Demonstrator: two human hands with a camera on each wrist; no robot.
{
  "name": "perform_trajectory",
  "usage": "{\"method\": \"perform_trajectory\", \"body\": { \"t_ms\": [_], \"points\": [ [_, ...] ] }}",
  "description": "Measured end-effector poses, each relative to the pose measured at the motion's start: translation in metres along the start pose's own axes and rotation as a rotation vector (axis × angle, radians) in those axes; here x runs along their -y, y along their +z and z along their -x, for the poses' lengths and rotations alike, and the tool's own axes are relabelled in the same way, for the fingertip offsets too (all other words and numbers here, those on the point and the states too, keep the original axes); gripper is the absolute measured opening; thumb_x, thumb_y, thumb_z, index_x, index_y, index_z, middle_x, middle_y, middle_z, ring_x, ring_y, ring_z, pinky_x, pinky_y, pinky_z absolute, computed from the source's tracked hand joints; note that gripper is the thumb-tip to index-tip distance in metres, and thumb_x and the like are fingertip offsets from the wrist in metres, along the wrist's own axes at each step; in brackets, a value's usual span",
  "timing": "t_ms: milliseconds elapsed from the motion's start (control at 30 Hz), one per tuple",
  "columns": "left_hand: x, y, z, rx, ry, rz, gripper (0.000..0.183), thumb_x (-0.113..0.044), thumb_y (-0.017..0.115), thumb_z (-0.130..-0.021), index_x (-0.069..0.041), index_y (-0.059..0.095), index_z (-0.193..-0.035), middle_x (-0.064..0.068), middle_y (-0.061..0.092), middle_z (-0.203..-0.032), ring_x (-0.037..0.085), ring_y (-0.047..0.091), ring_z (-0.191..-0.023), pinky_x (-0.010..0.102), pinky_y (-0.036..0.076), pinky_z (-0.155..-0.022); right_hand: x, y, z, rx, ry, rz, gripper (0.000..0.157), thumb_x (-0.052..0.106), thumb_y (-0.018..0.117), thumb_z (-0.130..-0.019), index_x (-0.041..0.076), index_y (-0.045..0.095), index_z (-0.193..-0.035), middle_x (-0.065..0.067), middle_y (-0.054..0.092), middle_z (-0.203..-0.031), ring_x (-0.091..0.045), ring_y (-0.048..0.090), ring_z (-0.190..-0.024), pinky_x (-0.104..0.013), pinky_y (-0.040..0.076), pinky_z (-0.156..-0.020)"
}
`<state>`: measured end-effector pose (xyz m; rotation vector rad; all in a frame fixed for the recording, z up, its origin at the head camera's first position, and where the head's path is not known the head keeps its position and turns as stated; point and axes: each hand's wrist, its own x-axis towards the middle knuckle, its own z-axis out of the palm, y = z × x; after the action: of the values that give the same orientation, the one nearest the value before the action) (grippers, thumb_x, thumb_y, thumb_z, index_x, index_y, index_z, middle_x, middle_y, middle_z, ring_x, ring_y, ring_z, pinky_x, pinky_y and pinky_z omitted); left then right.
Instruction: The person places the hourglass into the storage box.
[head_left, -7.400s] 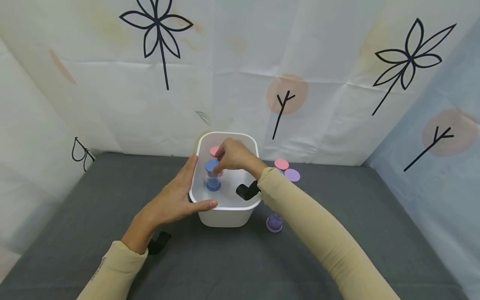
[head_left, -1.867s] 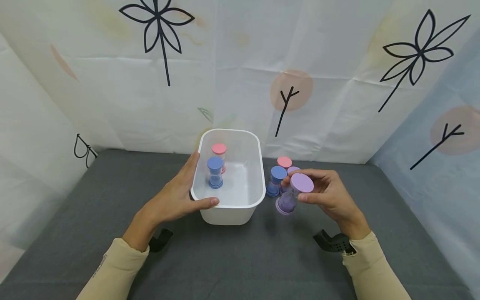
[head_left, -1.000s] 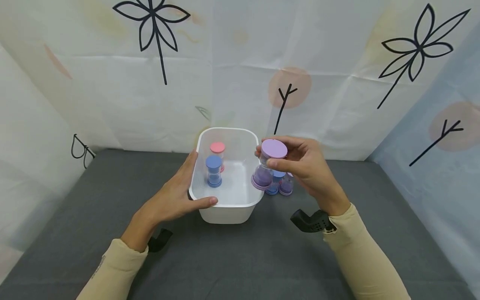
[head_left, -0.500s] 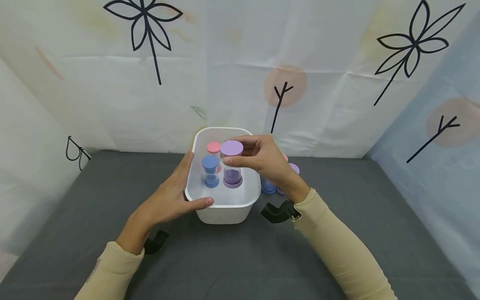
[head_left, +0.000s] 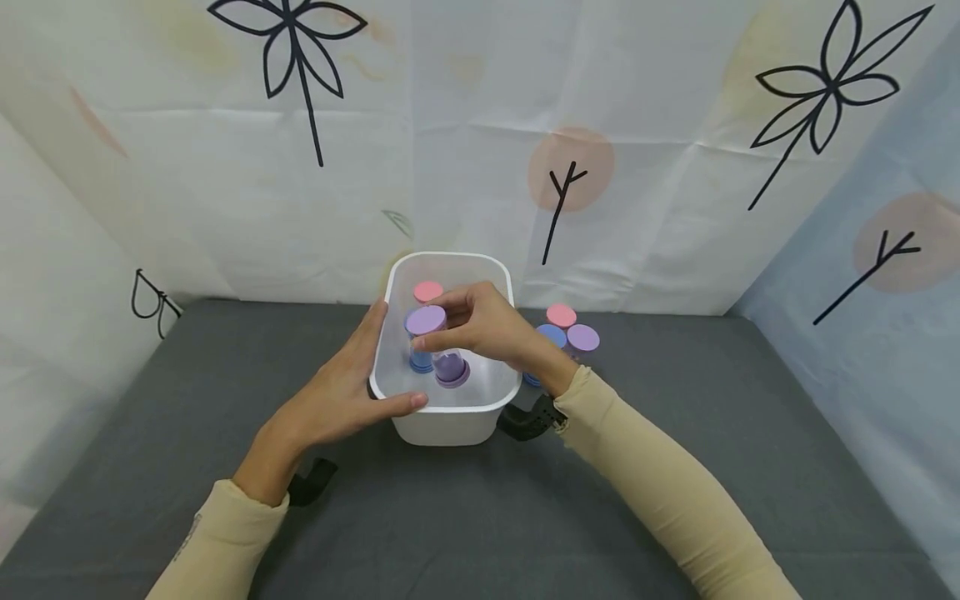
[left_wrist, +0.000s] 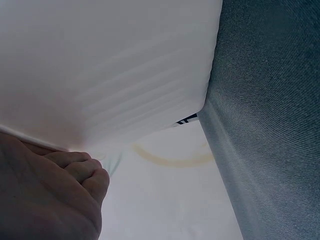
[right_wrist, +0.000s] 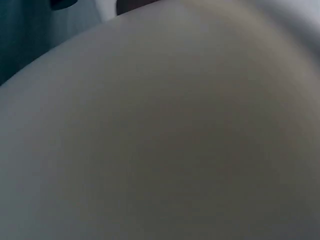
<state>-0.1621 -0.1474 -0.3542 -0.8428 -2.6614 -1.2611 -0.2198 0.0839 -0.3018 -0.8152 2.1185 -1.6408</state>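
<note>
A white plastic bin (head_left: 450,425) stands on the grey table. My right hand (head_left: 480,327) reaches into it and pinches the top of a purple sand timer (head_left: 438,346), which is tilted, its base near the bin floor. A blue timer (head_left: 418,360) shows partly behind it, and a pink timer (head_left: 428,292) stands further back in the bin. My left hand (head_left: 352,392) holds the bin's left rim, thumb over the front edge, fingers along the wall (left_wrist: 65,170). The right wrist view shows only a blurred pale surface.
Three more timers stand on the table right of the bin: a pink timer (head_left: 561,315), a blue timer (head_left: 550,336) and a purple timer (head_left: 582,338). A patterned white cloth backs the scene, with a light blue cloth on the right. Grey table (head_left: 750,433) lies around.
My right hand lifted the purple timer from the table, carried it left over the rim and lowered it into the bin beside the blue one. The left hand stayed on the bin.
</note>
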Motion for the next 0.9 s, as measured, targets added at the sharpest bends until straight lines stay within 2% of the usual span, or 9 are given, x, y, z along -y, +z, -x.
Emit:
{"method": "perform_trajectory", "body": {
  "t_ms": [167, 333, 433, 533, 767, 900],
  "points": [
    [-0.002, 0.001, 0.0, 0.009, -0.01, 0.006, 0.123, -0.044, 0.083, -0.083, -0.034, -0.012, -0.162, -0.001, 0.002, -0.169, 0.029, 0.035, -0.142, 0.054, 0.042, -0.102, -0.005, 0.0, -0.003, 0.02, 0.038, 0.066, 0.037, 0.013, 0.087, -0.082, 0.003, 0.075, -0.115, -0.005, 0.077, -0.093, -0.02, 0.074, -0.09, -0.034, 0.057, -0.082],
    [-0.002, 0.001, 0.0, 0.006, -0.017, 0.012, 0.124, -0.044, 0.083, -0.082, -0.036, -0.011, -0.162, -0.001, 0.004, -0.169, 0.028, 0.04, -0.137, 0.052, 0.046, -0.098, -0.006, 0.001, -0.007, 0.045, 0.07, 0.168, 0.032, 0.019, 0.088, -0.081, 0.007, 0.077, -0.109, -0.003, 0.076, -0.088, -0.018, 0.072, -0.084, -0.031, 0.055, -0.079],
    [-0.002, 0.0, -0.001, 0.005, -0.01, 0.003, 0.124, -0.044, 0.083, -0.083, -0.032, -0.011, -0.162, -0.001, 0.004, -0.169, 0.028, 0.04, -0.138, 0.052, 0.045, -0.099, -0.006, 0.001, -0.008, 0.054, 0.094, 0.229, 0.032, 0.021, 0.089, -0.079, 0.008, 0.077, -0.106, -0.001, 0.075, -0.086, -0.016, 0.069, -0.082, -0.029, 0.053, -0.077],
    [-0.001, 0.0, -0.001, 0.009, -0.015, -0.011, 0.124, -0.044, 0.083, -0.083, -0.029, -0.011, -0.163, 0.0, 0.001, -0.169, 0.028, 0.036, -0.141, 0.054, 0.043, -0.102, -0.007, 0.002, -0.01, 0.061, 0.115, 0.269, 0.032, 0.02, 0.09, -0.079, 0.008, 0.077, -0.105, 0.0, 0.074, -0.086, -0.015, 0.068, -0.081, -0.028, 0.053, -0.076],
    [-0.001, 0.0, 0.0, 0.009, -0.024, 0.011, 0.124, -0.044, 0.083, -0.083, -0.03, -0.01, -0.163, -0.002, 0.003, -0.169, 0.027, 0.044, -0.135, 0.051, 0.046, -0.098, -0.009, 0.006, -0.016, 0.066, 0.148, 0.353, 0.032, 0.017, 0.091, -0.077, 0.006, 0.078, -0.104, 0.001, 0.074, -0.085, -0.013, 0.067, -0.08, -0.026, 0.052, -0.074],
    [-0.001, 0.0, 0.0, 0.012, -0.027, -0.002, 0.124, -0.045, 0.083, -0.083, -0.029, -0.011, -0.163, -0.002, 0.0, -0.169, 0.028, 0.037, -0.141, 0.054, 0.042, -0.103, -0.01, 0.011, -0.019, 0.066, 0.147, 0.428, 0.034, 0.018, 0.091, -0.076, 0.004, 0.078, -0.105, 0.001, 0.074, -0.086, -0.012, 0.067, -0.08, -0.024, 0.052, -0.073]
  ]
}}
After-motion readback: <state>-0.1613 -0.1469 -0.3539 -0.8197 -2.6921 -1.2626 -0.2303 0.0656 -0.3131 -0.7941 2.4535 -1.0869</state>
